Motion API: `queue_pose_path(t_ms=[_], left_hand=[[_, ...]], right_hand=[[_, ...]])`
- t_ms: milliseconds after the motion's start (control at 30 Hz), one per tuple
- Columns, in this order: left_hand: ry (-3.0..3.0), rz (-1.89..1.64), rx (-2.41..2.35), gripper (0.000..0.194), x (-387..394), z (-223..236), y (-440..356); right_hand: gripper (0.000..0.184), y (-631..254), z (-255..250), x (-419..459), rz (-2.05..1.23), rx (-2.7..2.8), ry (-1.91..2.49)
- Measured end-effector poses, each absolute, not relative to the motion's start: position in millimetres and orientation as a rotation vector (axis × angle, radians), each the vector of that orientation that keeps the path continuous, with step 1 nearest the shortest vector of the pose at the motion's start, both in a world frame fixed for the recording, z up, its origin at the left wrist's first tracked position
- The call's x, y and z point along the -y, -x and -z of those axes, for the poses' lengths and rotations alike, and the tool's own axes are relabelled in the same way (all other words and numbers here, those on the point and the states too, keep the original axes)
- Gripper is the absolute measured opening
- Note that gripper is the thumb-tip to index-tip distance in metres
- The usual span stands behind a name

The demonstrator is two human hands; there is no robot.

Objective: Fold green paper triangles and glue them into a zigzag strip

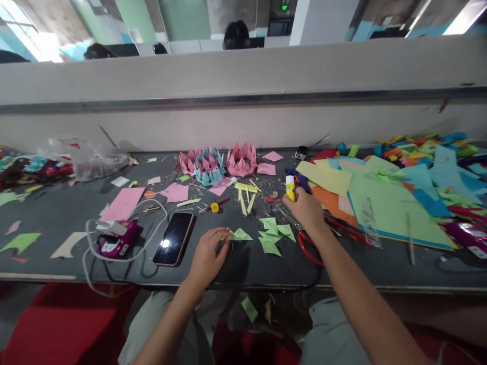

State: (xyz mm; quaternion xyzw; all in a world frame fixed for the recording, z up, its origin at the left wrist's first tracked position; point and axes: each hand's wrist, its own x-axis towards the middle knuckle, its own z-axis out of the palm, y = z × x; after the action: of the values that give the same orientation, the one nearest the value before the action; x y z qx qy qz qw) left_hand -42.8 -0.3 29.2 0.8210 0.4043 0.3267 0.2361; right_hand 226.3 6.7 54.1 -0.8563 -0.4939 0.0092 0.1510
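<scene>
- While a table (384, 269) spans the view, sheets (395, 213) lie at three o'clock.
- Right hand (305, 207), four o'clock, grasping the glue (290, 187).
- Left hand (208, 253), seven o'clock: fingertips on the fold (241, 235); pinching or not, I cannot tell.
- Pile (271, 236), five o'clock, green.
- Glue, three o'clock.
- Fold, six o'clock.

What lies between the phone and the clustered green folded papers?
In the head view, the left hand and a single green folded paper at its fingertips lie between the phone and the green cluster.
</scene>
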Motion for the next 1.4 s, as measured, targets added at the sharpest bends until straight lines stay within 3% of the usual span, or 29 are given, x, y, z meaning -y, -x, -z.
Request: queue_pose_path(t_ms=[200, 433, 567, 833, 1400], left_hand=[[-1.734, -0.816, -0.726, 0.036, 22.7, -44.0, -11.5], [-1.735, -0.859, -0.729, 0.025, 35.9, -32.9, -6.6], [-1.798, -0.811, -0.662, 0.027, 37.0, -33.9, -3.3], [-1.780, -0.736, -0.597, 0.025, 41.6, -38.3, -11.3], [-1.786, -0.656, -0.668, 0.030, 44.2, -31.0, -11.1]], right_hand=[[0.032, -159.2, -25.3, 74.8, 0.083, 1.727, 1.870], [0.030, -156.8, -11.3, 98.8, -0.145, 1.634, 1.501], [0.016, -168.7, -24.1, 103.6, 0.058, 1.540, 1.289], [0.026, -174.9, -32.1, 101.8, 0.217, 1.631, 1.227], [0.013, -174.0, -29.9, 96.0, 0.212, 1.599, 1.290]])
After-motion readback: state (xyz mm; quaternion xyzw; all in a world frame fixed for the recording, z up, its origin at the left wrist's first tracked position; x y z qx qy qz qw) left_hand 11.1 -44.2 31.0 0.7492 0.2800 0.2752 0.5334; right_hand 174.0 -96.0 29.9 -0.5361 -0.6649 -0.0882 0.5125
